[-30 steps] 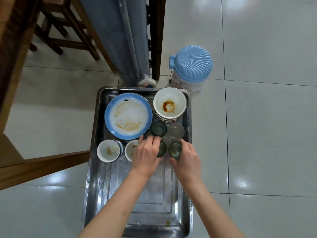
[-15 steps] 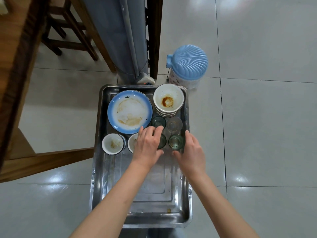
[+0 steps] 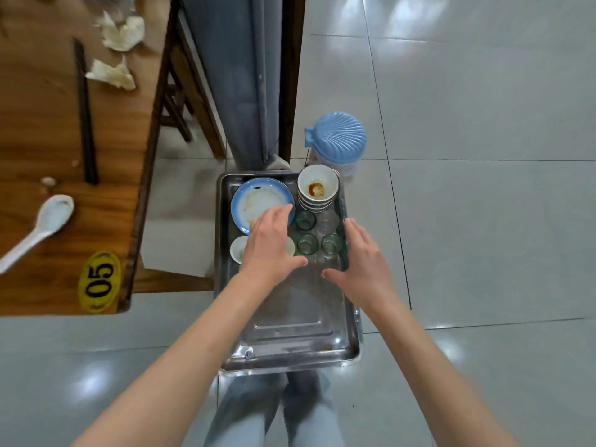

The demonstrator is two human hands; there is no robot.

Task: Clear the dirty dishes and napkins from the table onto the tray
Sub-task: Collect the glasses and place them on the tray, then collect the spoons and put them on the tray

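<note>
Lifted off the glasses (image 3: 317, 243) since a moment ago, both hands now above the tray (image 3: 290, 321); left hand (image 3: 269, 250) spread, fingers relaxed, holding nothing, over the small bowls (image 3: 238, 250) and the blue-rimmed plate (image 3: 254, 198); right hand (image 3: 362, 261) spread too, empty, over the tray's right rim; stacked bowls (image 3: 317, 188) at the far right corner. On the table (image 3: 48, 140) to the left: crumpled napkins (image 3: 117, 50), dark chopsticks (image 3: 85, 111), white spoon (image 3: 42, 227), yellow number sticker (image 3: 100, 280). Blue-lidded bin (image 3: 338, 140) beyond on the floor.
</note>
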